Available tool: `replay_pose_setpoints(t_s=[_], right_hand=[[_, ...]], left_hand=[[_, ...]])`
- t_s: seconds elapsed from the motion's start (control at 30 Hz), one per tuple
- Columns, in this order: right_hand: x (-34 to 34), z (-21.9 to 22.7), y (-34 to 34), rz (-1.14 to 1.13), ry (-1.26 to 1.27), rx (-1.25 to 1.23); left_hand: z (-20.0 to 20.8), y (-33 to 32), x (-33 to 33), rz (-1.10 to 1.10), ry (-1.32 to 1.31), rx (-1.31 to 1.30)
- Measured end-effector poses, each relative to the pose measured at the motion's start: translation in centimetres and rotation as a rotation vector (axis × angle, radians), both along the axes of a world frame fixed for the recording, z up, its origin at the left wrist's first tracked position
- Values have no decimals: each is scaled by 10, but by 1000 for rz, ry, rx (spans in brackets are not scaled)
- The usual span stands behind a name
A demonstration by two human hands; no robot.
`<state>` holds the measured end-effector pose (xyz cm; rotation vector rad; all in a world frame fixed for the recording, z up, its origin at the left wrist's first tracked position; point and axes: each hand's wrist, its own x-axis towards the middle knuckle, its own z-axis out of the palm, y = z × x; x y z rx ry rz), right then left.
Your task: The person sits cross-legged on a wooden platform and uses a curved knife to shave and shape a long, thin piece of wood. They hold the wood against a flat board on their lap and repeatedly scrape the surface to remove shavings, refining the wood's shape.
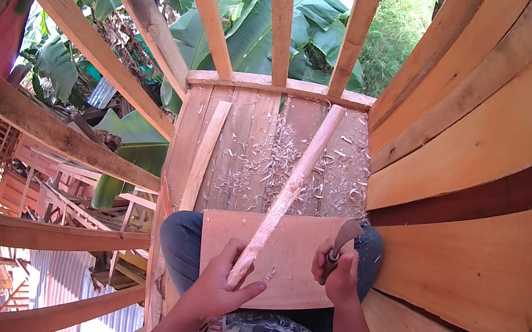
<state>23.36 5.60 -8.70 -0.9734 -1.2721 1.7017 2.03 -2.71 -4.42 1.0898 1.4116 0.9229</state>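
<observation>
Floorboards [240,116] strewn with shavings [258,155]; loose slat [205,156] left of pole [287,196].

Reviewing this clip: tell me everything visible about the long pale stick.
The stick is long, slim and straight, apparently wood, pale pinkish-tan. Its nearer half looks rough, with small cut marks; the farther part looks smoother. It slants away and to the right, its near end held in the person's left hand. It passes over the wooden board on the lap and the shaving-strewn planks; whether it touches either is unclear.
</observation>
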Motion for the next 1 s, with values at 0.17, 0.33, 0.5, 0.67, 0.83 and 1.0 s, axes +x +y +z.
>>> replay_pose_setpoints(t_s=[0.17,0.33,0.5,0.67,0.83,1.0], right_hand=[[4,12,16,-71,-197,271],[14,16,34,-110,-412,570],[9,18,27,14,-676,598],[3,-11,2,243,-904,501],[-11,-25,-15,351,-1088,442],[-22,-27,-13,454,-1173,409]], left_hand=[[8,-2,4,21,330,85],[5,-16,0,-3,429,97],[-6,-48,-8,-63,190,-264],[-26,-99,-15,6,-159,-639],[-63,-139,-28,-89,-327,-678],[-68,-144,-27,-65,-473,-684]])
